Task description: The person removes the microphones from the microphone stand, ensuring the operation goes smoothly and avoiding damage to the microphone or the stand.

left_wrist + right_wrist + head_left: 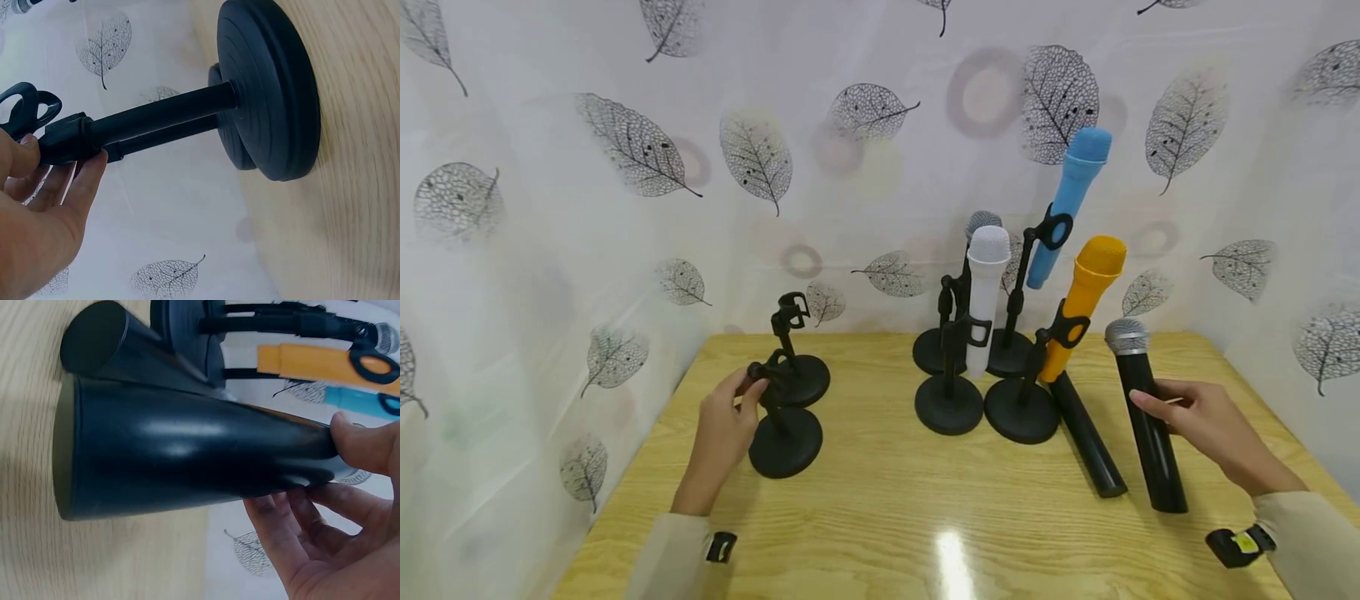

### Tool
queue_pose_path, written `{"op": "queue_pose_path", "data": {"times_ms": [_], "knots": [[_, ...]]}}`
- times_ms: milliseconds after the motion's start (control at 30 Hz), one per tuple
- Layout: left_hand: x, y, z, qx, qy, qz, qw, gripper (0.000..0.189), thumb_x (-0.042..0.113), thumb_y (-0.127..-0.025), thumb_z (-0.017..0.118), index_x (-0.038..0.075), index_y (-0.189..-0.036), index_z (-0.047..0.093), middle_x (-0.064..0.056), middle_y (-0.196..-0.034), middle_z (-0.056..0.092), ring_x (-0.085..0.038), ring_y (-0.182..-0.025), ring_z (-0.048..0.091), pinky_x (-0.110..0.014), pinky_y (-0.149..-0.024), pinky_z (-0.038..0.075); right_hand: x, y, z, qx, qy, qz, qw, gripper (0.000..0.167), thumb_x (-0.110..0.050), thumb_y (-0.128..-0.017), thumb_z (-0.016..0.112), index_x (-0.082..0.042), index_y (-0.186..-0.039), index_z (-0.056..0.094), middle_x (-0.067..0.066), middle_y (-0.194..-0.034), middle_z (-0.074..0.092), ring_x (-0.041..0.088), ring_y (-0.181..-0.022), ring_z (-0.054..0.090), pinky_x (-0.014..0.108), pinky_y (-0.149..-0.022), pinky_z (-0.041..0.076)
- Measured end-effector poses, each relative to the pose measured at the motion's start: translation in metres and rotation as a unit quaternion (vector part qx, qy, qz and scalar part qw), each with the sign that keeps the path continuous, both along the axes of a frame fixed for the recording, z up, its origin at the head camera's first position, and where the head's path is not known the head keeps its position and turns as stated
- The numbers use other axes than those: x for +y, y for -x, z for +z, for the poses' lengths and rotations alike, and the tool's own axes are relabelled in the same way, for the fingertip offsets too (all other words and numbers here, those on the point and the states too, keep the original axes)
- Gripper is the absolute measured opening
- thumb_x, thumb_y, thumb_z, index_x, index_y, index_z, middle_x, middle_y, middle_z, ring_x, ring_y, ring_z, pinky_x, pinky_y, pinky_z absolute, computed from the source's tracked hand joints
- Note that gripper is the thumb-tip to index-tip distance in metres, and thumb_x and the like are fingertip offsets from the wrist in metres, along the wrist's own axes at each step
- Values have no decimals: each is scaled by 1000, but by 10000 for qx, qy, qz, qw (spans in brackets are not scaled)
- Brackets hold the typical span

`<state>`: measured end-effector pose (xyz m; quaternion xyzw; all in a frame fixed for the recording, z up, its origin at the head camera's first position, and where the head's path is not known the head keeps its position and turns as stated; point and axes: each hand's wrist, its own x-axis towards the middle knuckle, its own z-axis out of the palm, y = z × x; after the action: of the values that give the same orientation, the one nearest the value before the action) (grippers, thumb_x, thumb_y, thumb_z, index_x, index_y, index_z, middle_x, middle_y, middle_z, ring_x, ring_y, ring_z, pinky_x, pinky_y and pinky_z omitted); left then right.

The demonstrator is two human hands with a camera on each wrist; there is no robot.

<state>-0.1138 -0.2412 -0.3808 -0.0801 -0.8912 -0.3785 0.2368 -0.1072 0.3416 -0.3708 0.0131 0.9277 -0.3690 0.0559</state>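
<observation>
My left hand pinches the upper part of a black microphone stand at the table's left. In the left wrist view the thumb and fingers lie around the collar below the clip, and the round base meets the table. At the right, my right hand grips a black microphone with a silver head, tilted, thumb on one side and fingers on the other. In the right wrist view its flat end faces the camera. Another black microphone lies on the table beside it, its head hidden behind a stand.
A second bare stand is just behind the left one. Right of centre, several stands hold a white microphone, an orange one, a blue one and a grey-headed one. A leaf-patterned curtain borders the wooden table.
</observation>
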Motion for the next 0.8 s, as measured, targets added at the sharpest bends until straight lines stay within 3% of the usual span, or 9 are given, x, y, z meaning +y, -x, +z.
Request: {"op": "queue_pose_path", "data": {"times_ms": [333,800], "knots": [[-6,7,-2,4,11,117,9999,18,15,-105,59,-1,-103,66,-19,-94,69,-46,-107,66,-59,-78,57,5,25,-15,-219,121,145,9996,81,-46,-102,59,26,-136,42,46,-137,43,49,-109,61,48,-80,60],[-11,21,-1,-111,-64,256,9996,20,13,-103,61,-4,-111,68,-24,-101,70,-46,-105,66,-60,-88,54,5,49,-34,-636,232,121,9976,81,-45,-99,65,27,-131,46,44,-127,51,39,-99,66,47,-76,61]]}}
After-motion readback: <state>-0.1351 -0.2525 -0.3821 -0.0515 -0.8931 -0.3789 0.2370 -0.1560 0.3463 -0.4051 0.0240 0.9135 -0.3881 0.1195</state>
